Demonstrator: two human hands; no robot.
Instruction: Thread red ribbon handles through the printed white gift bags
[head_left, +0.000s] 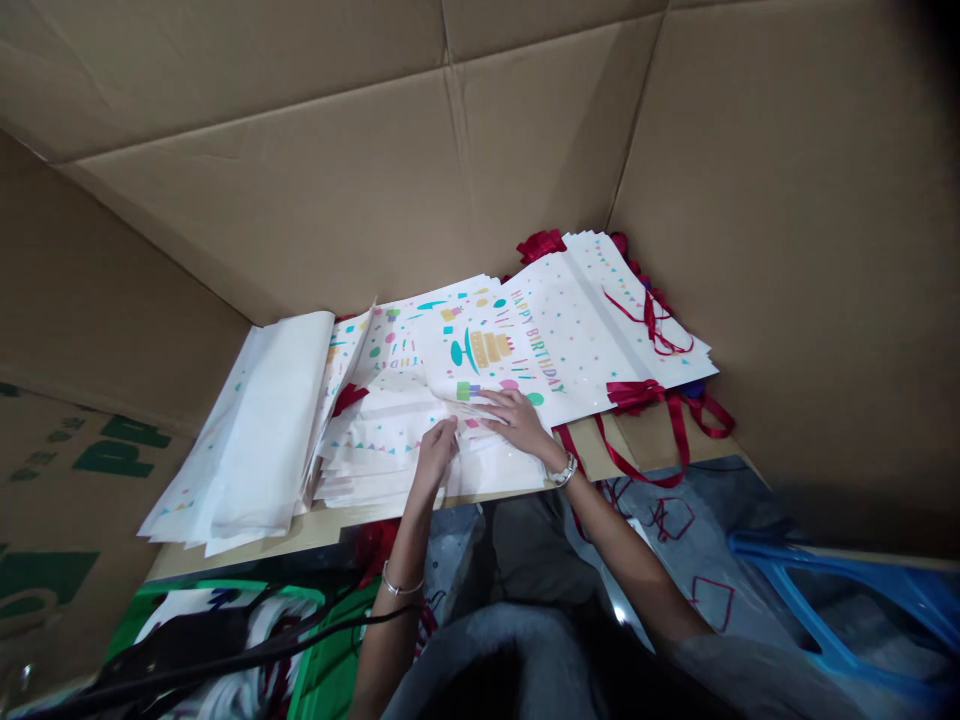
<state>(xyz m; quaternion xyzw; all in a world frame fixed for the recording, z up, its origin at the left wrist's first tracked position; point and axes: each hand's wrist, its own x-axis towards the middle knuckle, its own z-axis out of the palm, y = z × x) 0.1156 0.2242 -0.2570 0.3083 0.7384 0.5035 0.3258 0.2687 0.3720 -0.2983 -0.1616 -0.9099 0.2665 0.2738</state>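
A: Setting, biggest item first?
B: Cardboard walls [360,200] on three sides. Inside them, a tabletop [292,535] bearing white paper in piles; a folded white stack [274,425] at left.
A: Main piece?
B: Printed sheet [491,350] marked "HAPPY BIRTHDAY", lying on the paper in mid-table, just beyond both hands. Long axis runs left to right, rising toward the right; its near edge faces the person.
A: Which hand is nearer?
B: Right hand [517,425]: it touches that near edge. Fingers stretched out leftward, slightly parted, laid over the paper; forearm slants in from lower right.
A: And the left?
B: Left hand [439,450] sits just below and left of the right fingertips, at the sheet's near side. Forearm steep, fingers curled inward. Cannot tell whether paper is pinched between them.
A: Smallest items?
B: Red ribbon [681,440] at right; watch [564,470] on the right wrist; bracelet [401,583] on the left.
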